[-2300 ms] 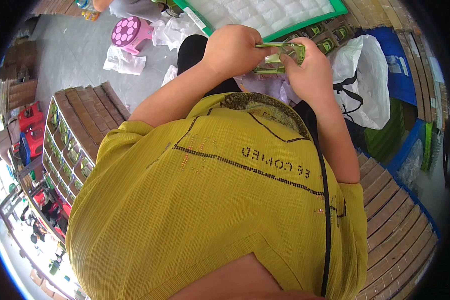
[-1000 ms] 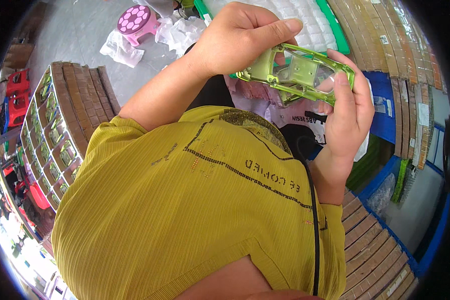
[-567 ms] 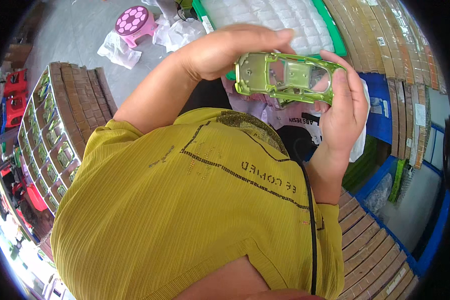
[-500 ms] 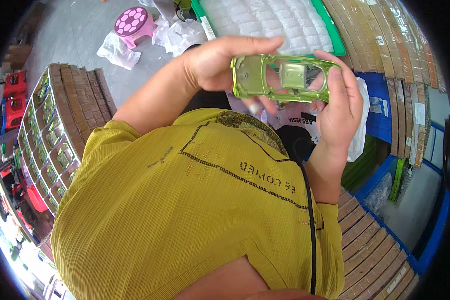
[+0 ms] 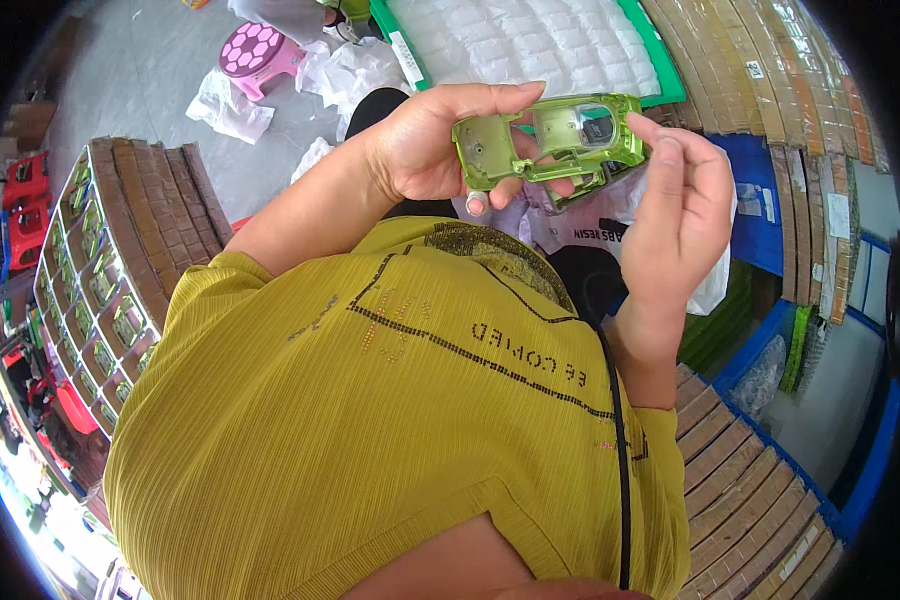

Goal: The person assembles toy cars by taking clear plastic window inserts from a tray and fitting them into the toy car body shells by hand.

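Note:
A see-through green toy car body [image 5: 490,150] is held up in front of my chest, its hollow side with a clear window piece facing me. My left hand [image 5: 425,145] is closed around its left end, thumb along the far edge and fingers curled beneath. At the right end is my right hand [image 5: 685,190], fingers bent and thumb drawn in against them. Its index fingertip touches the car's rim; whatever lies between thumb and fingers is hidden. Just under the car shows another green and purplish piece [image 5: 580,190], and I cannot tell whether it is joined.
Ahead lies a green-rimmed crate [image 5: 425,75] with white padded wrapping. On the left, a stacked divided tray [image 5: 98,262] carries several green car bodies. A pink stool [image 5: 260,55] and white plastic bags [image 5: 228,108] are on the floor. Cardboard stacks [image 5: 745,470] line the right.
The car body has tipped and shifted slightly left, exposing more of its underside. My right thumb has come off its right end, and my left fingers have curled in underneath.

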### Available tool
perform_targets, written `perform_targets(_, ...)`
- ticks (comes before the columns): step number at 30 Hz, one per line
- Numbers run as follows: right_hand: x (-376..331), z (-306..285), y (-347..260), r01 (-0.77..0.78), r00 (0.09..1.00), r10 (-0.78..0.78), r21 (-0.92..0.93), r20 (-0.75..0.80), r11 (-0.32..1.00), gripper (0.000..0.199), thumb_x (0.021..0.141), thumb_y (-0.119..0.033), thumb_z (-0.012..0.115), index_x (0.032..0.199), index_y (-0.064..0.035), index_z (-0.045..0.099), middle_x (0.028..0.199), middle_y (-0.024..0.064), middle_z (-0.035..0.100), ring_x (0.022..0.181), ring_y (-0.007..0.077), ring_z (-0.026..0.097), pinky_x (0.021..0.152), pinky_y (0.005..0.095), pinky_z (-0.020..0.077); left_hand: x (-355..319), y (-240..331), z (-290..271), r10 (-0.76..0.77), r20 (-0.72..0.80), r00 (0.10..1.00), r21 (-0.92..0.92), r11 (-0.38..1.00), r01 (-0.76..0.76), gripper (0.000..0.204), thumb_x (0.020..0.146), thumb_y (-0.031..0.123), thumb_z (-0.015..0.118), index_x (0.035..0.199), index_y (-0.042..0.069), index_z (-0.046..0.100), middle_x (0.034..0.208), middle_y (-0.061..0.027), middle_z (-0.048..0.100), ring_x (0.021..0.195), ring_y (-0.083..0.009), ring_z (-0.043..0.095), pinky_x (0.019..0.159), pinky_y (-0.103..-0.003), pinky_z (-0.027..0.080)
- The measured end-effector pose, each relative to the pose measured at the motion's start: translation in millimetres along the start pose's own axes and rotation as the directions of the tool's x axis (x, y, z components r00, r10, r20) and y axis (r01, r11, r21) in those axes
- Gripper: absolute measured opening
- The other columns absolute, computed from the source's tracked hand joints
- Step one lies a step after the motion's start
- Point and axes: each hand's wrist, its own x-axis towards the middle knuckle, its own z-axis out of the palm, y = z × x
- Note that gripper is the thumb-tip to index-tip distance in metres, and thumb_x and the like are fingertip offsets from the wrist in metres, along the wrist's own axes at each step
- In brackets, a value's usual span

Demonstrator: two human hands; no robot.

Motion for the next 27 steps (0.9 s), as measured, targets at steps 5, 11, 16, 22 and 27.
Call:
perform_targets(5, -2, 4, -1, -0.052, 0.997, 0.063, -0.207, 0.045, 0.977, 0.013, 0.09, -0.009, 0.053, 0.098, 0.0009, 0.054, 0.088, 0.0133, 0.065, 0.074, 0.0194, 0.063, 0.066, 0.0295, 0.0484, 1, -4, 5, 0.092, -0.108, 0.99, 0.221, 0.973, -0.066, 0.057, 0.091, 0.046, 0.046, 0.115, -0.006, 0.051, 0.102, -0.0287, 0.06, 0.05, -0.0173, 0.057, 0.039, -0.026, 0.041)
perform_targets(11, -1, 7, -1, 0.057, 0.996, -0.019, -0.432, 0.092, 0.9, 0.016, 0.083, -0.004, 0.055, 0.099, -0.0012, 0.054, 0.089, 0.015, 0.063, 0.08, 0.0318, 0.062, 0.07, 0.0378, 0.0487, 1, -7, 15, 0.179, -0.25, 0.952, 0.358, 0.93, -0.081, 0.051, 0.089, 0.043, 0.051, 0.106, -0.005, 0.055, 0.094, -0.0211, 0.063, 0.05, -0.0173, 0.057, 0.039, -0.025, 0.04)
perform_targets(16, -1, 9, 3, -0.014, 0.991, 0.075, -0.476, 0.108, 0.879, 0.021, 0.079, -0.004, 0.059, 0.1, -0.0025, 0.055, 0.089, 0.0126, 0.061, 0.084, 0.0297, 0.061, 0.073, 0.0376, 0.0479, 4, -5, 8, 0.139, -0.205, 0.969, 0.247, 0.965, -0.086, 0.041, 0.087, 0.038, 0.059, 0.1, -0.001, 0.057, 0.085, -0.0148, 0.064, 0.049, -0.0178, 0.058, 0.041, -0.027, 0.044)
perform_targets(22, 2, 4, 8, -0.138, 0.976, 0.196, -0.423, 0.096, 0.896, 0.02, 0.075, -0.003, 0.065, 0.094, -0.0018, 0.058, 0.087, 0.0116, 0.062, 0.082, 0.0265, 0.062, 0.071, 0.0349, 0.048, 8, -6, 1, 0.082, -0.169, 0.982, 0.169, 0.984, -0.053, 0.043, 0.086, 0.038, 0.059, 0.104, -0.001, 0.057, 0.087, -0.0173, 0.064, 0.045, -0.0173, 0.056, 0.04, -0.026, 0.043)
perform_targets(27, 4, 4, 13, -0.14, 0.974, 0.198, -0.39, 0.113, 0.91, 0.018, 0.074, -0.005, 0.068, 0.09, -0.0027, 0.062, 0.084, 0.0113, 0.062, 0.078, 0.0251, 0.062, 0.069, 0.0341, 0.048, 9, -5, 0, 0.063, -0.196, 0.979, 0.129, 0.991, -0.038, 0.043, 0.087, 0.038, 0.058, 0.105, -0.001, 0.057, 0.088, -0.0204, 0.065, 0.043, -0.017, 0.054, 0.039, -0.025, 0.042)
